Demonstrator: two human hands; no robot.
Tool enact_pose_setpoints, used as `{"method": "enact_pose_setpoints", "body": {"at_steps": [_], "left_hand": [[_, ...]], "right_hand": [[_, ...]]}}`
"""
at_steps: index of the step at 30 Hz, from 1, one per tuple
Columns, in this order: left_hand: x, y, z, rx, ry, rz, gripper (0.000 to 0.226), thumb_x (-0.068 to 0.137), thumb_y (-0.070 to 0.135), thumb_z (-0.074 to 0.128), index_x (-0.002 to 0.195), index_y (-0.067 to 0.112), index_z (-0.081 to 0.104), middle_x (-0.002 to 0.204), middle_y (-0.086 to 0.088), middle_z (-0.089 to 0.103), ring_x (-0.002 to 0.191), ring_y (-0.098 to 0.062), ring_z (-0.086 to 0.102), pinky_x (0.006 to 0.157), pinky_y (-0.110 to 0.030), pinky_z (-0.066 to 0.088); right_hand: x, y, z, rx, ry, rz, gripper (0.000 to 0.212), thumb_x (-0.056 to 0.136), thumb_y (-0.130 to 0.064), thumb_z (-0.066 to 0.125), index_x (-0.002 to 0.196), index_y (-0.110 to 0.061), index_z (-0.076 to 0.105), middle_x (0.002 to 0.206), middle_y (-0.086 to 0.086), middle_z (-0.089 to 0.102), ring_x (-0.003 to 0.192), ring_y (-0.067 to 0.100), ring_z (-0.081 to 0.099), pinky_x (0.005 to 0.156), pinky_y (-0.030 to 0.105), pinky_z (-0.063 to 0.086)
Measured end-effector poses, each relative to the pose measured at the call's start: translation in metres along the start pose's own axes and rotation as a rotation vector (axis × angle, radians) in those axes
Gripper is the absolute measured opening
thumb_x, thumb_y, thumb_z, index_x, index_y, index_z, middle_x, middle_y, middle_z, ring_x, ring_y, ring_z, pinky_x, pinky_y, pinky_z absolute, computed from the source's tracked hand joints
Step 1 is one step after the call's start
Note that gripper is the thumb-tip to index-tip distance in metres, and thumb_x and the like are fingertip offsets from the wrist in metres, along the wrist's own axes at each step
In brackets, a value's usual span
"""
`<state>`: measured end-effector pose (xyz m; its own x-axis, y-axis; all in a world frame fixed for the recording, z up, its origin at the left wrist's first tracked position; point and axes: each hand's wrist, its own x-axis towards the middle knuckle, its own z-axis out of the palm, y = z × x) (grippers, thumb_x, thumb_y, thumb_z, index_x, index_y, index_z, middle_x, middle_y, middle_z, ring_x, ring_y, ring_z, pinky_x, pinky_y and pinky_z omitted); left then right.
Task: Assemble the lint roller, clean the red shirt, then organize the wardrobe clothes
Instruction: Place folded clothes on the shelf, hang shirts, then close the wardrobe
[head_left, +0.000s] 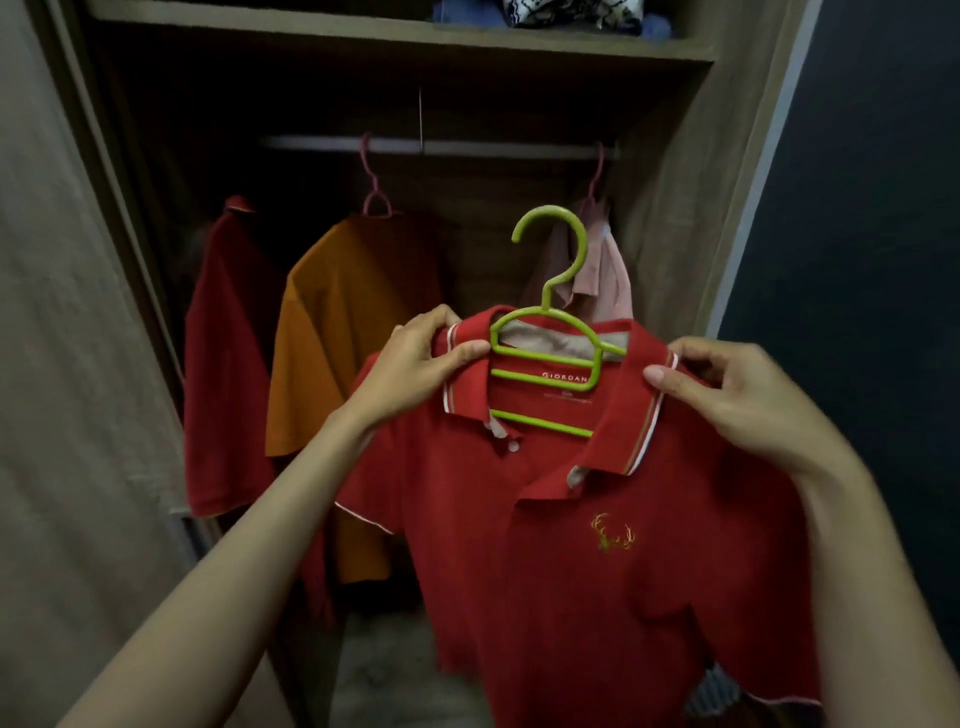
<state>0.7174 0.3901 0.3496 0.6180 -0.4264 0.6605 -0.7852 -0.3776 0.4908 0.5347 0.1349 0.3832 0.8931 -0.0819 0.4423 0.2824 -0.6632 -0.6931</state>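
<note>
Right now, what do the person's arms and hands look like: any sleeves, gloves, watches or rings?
Both forearms are bare up to the frame edge, with no sleeve showing. The left hand and right hand wear no gloves; no watch, bracelet or ring is visible. Fingernails are short and unpainted.

Shirt on hanger being held up in front of the open wardrobe

The polo shirt (597, 545) is hanging on a hanger (550, 332) near the camera, the left hand (415, 364) pinching its collar on the left and the right hand (727, 395) on the right. Behind it, a rail (467, 146) is running across the wardrobe (670, 208), carrying three hung shirts: one far left (228, 364), one in the middle (343, 338), one at the right (597, 260) behind the hanger's hook. Folded clothes (545, 13) are lying on the shelf (395, 36) above.
</note>
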Motion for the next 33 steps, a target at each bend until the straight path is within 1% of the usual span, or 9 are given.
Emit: {"method": "enact_pose_setpoints", "body": {"at_steps": [3, 6, 8, 12, 16, 21, 27, 30, 33], "left_hand": [[-0.001, -0.003, 0.004, 0.004, -0.018, -0.015, 0.042, 0.079, 0.065, 0.052, 0.093, 0.025, 0.056, 0.086, 0.015, 0.057, 0.079, 0.000, 0.053, 0.079, -0.037, 0.045], [-0.003, -0.021, -0.006, 0.117, -0.040, -0.010, 0.057, 0.082, 0.064, 0.051, 0.120, 0.021, 0.057, 0.116, 0.001, 0.058, 0.110, -0.013, 0.056, 0.098, -0.042, 0.045], [-0.008, -0.036, -0.021, 0.288, 0.006, -0.002, 0.053, 0.088, 0.051, 0.057, 0.130, 0.019, 0.052, 0.127, -0.005, 0.055, 0.120, -0.022, 0.052, 0.101, -0.047, 0.042], [-0.027, -0.058, -0.067, 0.561, 0.362, 0.070, 0.046, 0.090, 0.023, 0.059, 0.134, 0.015, 0.049, 0.139, -0.012, 0.048, 0.128, -0.030, 0.046, 0.101, -0.047, 0.035], [-0.045, -0.088, -0.130, 0.719, 0.627, -0.023, 0.059, 0.092, 0.026, 0.054, 0.146, 0.014, 0.034, 0.156, -0.018, 0.024, 0.144, -0.033, 0.022, 0.113, -0.048, 0.020], [-0.046, -0.130, -0.182, 0.750, 0.619, -0.102, 0.078, 0.091, 0.032, 0.056, 0.153, 0.015, 0.014, 0.160, -0.020, 0.007, 0.148, -0.032, 0.004, 0.118, -0.048, 0.007], [-0.044, -0.160, -0.197, 0.791, 0.649, 0.004, 0.084, 0.087, 0.025, 0.058, 0.151, 0.002, 0.009, 0.159, -0.019, 0.015, 0.149, -0.022, 0.002, 0.119, -0.049, 0.009], [-0.042, -0.168, -0.199, 0.809, 0.669, 0.021, 0.084, 0.084, 0.022, 0.057, 0.152, 0.005, 0.010, 0.159, -0.016, 0.016, 0.149, -0.016, -0.005, 0.119, -0.046, 0.006], [-0.038, -0.172, -0.197, 0.824, 0.704, 0.056, 0.081, 0.083, 0.022, 0.054, 0.152, 0.006, 0.014, 0.159, -0.015, 0.017, 0.149, -0.017, -0.003, 0.119, -0.046, 0.007]], "right_hand": [[-0.002, 0.007, 0.006, -0.083, 0.181, 0.042, 0.009, 0.088, -0.029, 0.065, 0.084, -0.021, 0.071, 0.079, -0.008, 0.071, 0.079, 0.010, 0.066, 0.075, 0.032, 0.050], [-0.001, 0.007, 0.017, -0.177, 0.323, 0.097, 0.009, 0.087, -0.029, 0.066, 0.083, -0.021, 0.070, 0.078, -0.010, 0.069, 0.076, 0.010, 0.063, 0.071, 0.030, 0.047], [0.002, 0.006, 0.024, -0.225, 0.402, 0.148, 0.012, 0.087, -0.030, 0.065, 0.085, -0.019, 0.070, 0.076, -0.007, 0.066, 0.077, 0.013, 0.062, 0.068, 0.028, 0.043], [0.015, 0.000, 0.048, -0.272, 0.542, 0.240, 0.020, 0.087, -0.033, 0.063, 0.083, -0.015, 0.069, 0.069, 0.000, 0.062, 0.077, 0.025, 0.062, 0.064, 0.030, 0.039], [0.038, -0.006, 0.090, -0.158, 0.636, 0.350, 0.022, 0.087, -0.034, 0.063, 0.081, -0.013, 0.069, 0.084, 0.010, 0.069, 0.086, 0.031, 0.063, 0.067, 0.031, 0.041], [0.081, -0.012, 0.146, 0.014, 0.698, 0.450, 0.022, 0.087, -0.033, 0.063, 0.081, -0.012, 0.068, 0.085, 0.010, 0.069, 0.085, 0.029, 0.063, 0.068, 0.029, 0.040], [0.144, -0.040, 0.197, 0.168, 0.787, 0.437, 0.018, 0.085, -0.020, 0.060, 0.079, -0.004, 0.068, 0.070, 0.008, 0.056, 0.070, 0.022, 0.052, 0.064, 0.032, 0.037], [0.176, -0.051, 0.208, 0.214, 0.811, 0.427, 0.022, 0.086, -0.020, 0.057, 0.086, -0.003, 0.070, 0.078, 0.013, 0.062, 0.078, 0.026, 0.057, 0.071, 0.033, 0.041], [0.207, -0.057, 0.210, 0.203, 0.828, 0.437, 0.025, 0.088, -0.020, 0.055, 0.097, -0.002, 0.069, 0.100, 0.020, 0.070, 0.098, 0.035, 0.063, 0.080, 0.036, 0.047]]}}
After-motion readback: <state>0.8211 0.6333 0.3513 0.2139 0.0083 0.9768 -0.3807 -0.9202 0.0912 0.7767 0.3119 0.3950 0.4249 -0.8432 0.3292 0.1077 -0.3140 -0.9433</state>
